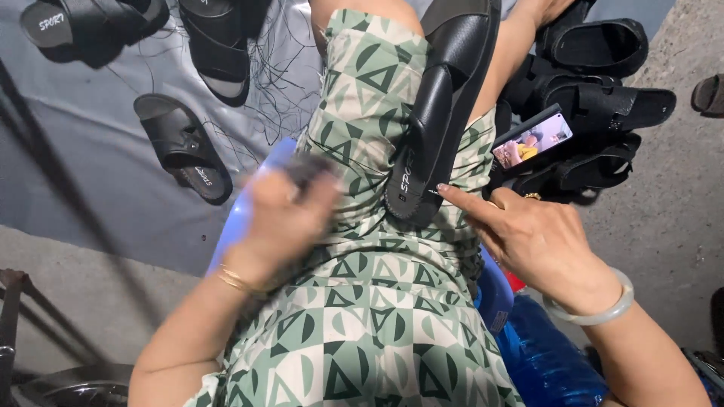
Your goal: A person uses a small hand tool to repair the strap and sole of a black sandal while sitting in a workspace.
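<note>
A: Bottom of the frame first: the green patterned dress [362, 316] fills the lap, and the left hand [283, 218], lower centre-left, is a blur. It looks curled around something dark, but I cannot tell what it grips or how tightly.

B: And the right hand [539, 241]?

A: Lower right, pale bangle [603, 310] on the wrist. Index finger stretched out, its tip touching the heel end of the black sandal [437, 120]; the other fingers look loosely folded and hold nothing.

B: Where does that sandal sit?

A: Centre of the frame, lying along the thigh on the dress, heel toward us, toe running up to the top edge.

B: How would it handle?

A: My guess: light, moulded foam or rubber, flexible in the sole, with a wide strap that gives. Nothing fragile. The smooth footbed may be a bit slick, so I would pinch the sole edge at mid-length or hook the strap.

B: Further out?

A: Just right of centre, a phone [532, 139] with a lit screen leans against a pile of black sandals [596, 90] at upper right. Upper left, more sandals [185, 147] lie scattered on a grey sheet [90, 173], with loose dark threads. A blue stool [241, 211] edge peeks beside the dress.
</note>
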